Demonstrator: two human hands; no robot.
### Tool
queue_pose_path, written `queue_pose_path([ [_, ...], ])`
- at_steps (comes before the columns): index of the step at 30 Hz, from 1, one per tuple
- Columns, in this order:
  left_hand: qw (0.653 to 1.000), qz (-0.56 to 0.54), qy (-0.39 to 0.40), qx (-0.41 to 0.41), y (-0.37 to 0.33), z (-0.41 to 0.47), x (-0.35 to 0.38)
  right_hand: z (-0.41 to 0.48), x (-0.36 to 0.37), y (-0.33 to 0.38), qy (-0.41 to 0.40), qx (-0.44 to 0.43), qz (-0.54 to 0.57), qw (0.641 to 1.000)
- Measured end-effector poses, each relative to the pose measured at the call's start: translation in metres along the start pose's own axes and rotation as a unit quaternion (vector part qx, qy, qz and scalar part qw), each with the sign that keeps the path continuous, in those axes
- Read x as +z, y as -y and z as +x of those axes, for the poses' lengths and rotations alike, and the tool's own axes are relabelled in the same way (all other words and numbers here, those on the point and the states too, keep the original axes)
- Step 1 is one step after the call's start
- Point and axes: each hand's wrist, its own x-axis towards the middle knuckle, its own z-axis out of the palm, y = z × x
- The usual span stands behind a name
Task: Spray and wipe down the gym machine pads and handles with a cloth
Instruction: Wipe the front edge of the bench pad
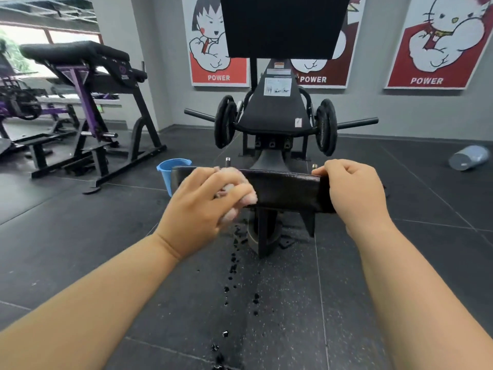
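Pink cloth [248,195] bunched in L hand [198,209] on black pad [288,190], R hand [352,193] gripping pad end, arms outstretched.

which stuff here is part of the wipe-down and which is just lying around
In the job: pink cloth, held by the left hand against the black pad; right hand gripping the pad's end; blue bucket behind it, probably.

Just around: tipped-over grey container on the floor; purple bench; posters on the wall.
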Motion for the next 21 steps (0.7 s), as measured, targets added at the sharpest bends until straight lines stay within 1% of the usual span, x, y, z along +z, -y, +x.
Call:
queue_pose_path([
  [2, 0.998, 0.035, 0.0, -0.049, 0.019, -0.025, -0.012, -0.001, 0.0, 0.007, 0.011, -0.019, -0.06, 0.998],
  [4, 0.993, 0.04, -0.025, -0.11, 0.014, -0.03, -0.012, 0.004, 0.009, 0.024, 0.029, -0.063, -0.123, 0.99],
  [5, 0.99, 0.029, -0.044, -0.133, 0.003, -0.026, -0.007, 0.007, 0.018, 0.035, 0.051, -0.081, -0.143, 0.985],
  [6, 0.989, 0.009, -0.059, -0.139, -0.012, -0.017, 0.001, 0.013, 0.025, 0.047, 0.082, -0.091, -0.165, 0.979],
  [8, 0.991, -0.017, -0.066, -0.115, -0.037, 0.0, 0.016, 0.027, 0.05, 0.065, 0.152, -0.094, -0.211, 0.961],
  [10, 0.992, -0.014, -0.059, -0.108, -0.043, 0.006, 0.022, 0.039, 0.068, 0.071, 0.197, -0.087, -0.242, 0.946],
  [12, 0.988, -0.009, -0.065, -0.139, -0.031, -0.003, 0.015, 0.042, 0.075, 0.065, 0.215, -0.088, -0.273, 0.934],
  [13, 0.983, -0.008, -0.074, -0.171, -0.023, -0.011, 0.009, 0.04, 0.074, 0.061, 0.213, -0.101, -0.288, 0.928],
  [15, 0.959, -0.005, -0.104, -0.262, -0.007, -0.024, -0.001, 0.032, 0.07, 0.056, 0.195, -0.129, -0.304, 0.924],
  [16, 0.94, -0.007, -0.125, -0.316, -0.001, -0.028, -0.002, 0.028, 0.068, 0.057, 0.187, -0.139, -0.309, 0.922],
  [18, 0.887, -0.033, -0.175, -0.427, -0.001, -0.028, 0.002, 0.023, 0.065, 0.06, 0.184, -0.154, -0.321, 0.916],
  [19, 0.867, -0.05, -0.193, -0.456, -0.006, -0.024, 0.005, 0.021, 0.064, 0.063, 0.189, -0.161, -0.329, 0.911],
  [20, 0.861, -0.059, -0.197, -0.466, -0.011, -0.021, 0.007, 0.02, 0.067, 0.067, 0.201, -0.166, -0.34, 0.903],
  [21, 0.867, -0.051, -0.19, -0.459, -0.017, -0.019, 0.008, 0.018, 0.071, 0.072, 0.216, -0.17, -0.353, 0.894],
])
